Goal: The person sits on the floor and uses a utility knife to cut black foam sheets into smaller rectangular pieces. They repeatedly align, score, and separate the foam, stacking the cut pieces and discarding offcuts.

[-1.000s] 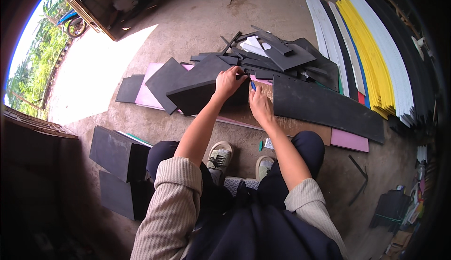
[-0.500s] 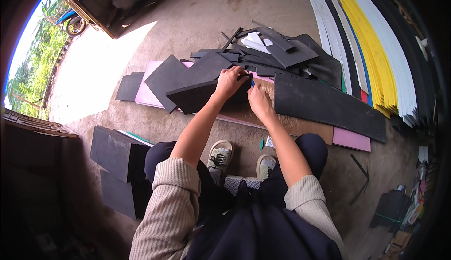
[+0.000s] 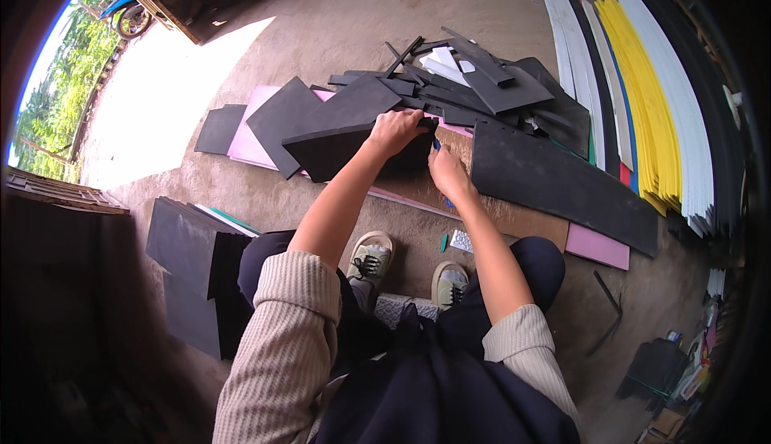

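My left hand [image 3: 397, 132] is closed over the upper right corner of a black foam sheet [image 3: 325, 153], which is held tilted up off the work surface. Just right of it, my right hand [image 3: 448, 173] is closed around a slim blue-handled cutter [image 3: 436, 145], mostly hidden by the fingers, at the sheet's right edge. The cutter's tip cannot be made out against the dark foam. Under both hands lies a brown wooden board [image 3: 514, 217]. Another long black sheet [image 3: 562, 183] rests on that board, right of my right hand.
Beyond my hands is a heap of black offcuts [image 3: 450, 95] with white scraps. Black sheets are stacked [image 3: 189, 243] beside my left knee. Long yellow strips [image 3: 642, 107], white ones and black ones lie at the far right. Pink sheets [image 3: 598, 245] stick out under the board.
The view has shifted slightly. My right hand has moved a little down and away from my left hand along the sheet's edge. The left hand keeps its hold.
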The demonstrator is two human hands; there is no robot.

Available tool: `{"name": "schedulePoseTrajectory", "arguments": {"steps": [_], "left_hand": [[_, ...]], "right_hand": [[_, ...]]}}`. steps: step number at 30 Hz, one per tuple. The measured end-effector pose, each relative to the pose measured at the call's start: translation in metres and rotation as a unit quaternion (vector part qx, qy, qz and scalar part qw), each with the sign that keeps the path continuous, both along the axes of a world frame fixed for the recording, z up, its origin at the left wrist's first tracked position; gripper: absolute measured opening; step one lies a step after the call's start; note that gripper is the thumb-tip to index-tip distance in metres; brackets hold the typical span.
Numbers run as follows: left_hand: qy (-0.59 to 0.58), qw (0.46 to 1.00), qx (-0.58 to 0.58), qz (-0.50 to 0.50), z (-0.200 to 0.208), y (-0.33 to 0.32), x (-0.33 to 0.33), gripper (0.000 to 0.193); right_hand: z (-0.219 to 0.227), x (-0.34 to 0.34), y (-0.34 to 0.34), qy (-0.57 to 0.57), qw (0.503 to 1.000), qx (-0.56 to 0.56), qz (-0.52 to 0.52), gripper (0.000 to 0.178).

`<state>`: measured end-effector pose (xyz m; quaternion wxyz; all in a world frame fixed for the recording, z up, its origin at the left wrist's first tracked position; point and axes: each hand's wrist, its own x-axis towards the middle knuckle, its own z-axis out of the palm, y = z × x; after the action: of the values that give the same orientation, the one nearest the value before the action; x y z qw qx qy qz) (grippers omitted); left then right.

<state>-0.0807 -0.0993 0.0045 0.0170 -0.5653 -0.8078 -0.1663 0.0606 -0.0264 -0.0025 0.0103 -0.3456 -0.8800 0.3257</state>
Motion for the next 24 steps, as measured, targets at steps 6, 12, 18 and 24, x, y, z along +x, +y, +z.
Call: {"name": "schedulePoseTrajectory", "arguments": {"steps": [6, 12, 18, 24], "left_hand": [[-0.009, 1.000, -0.021, 0.005, 0.005, 0.008, 0.000, 0.034], [-0.018, 1.000, -0.025, 0.004, 0.004, 0.002, -0.002, 0.033], [-0.034, 0.998, -0.054, -0.002, 0.009, 0.007, 0.002, 0.034], [-0.037, 0.998, -0.055, -0.004, 0.008, 0.016, 0.002, 0.041]], "right_hand": [[0.000, -0.008, 0.018, -0.034, 0.998, -0.040, 0.019, 0.037], [0.017, -0.016, 0.017, -0.068, 0.990, -0.116, 0.029, 0.040], [-0.006, -0.024, 0.025, -0.110, 0.988, -0.102, 0.021, 0.034], [-0.016, -0.019, 0.015, -0.093, 0.994, -0.051, 0.011, 0.031]]}}
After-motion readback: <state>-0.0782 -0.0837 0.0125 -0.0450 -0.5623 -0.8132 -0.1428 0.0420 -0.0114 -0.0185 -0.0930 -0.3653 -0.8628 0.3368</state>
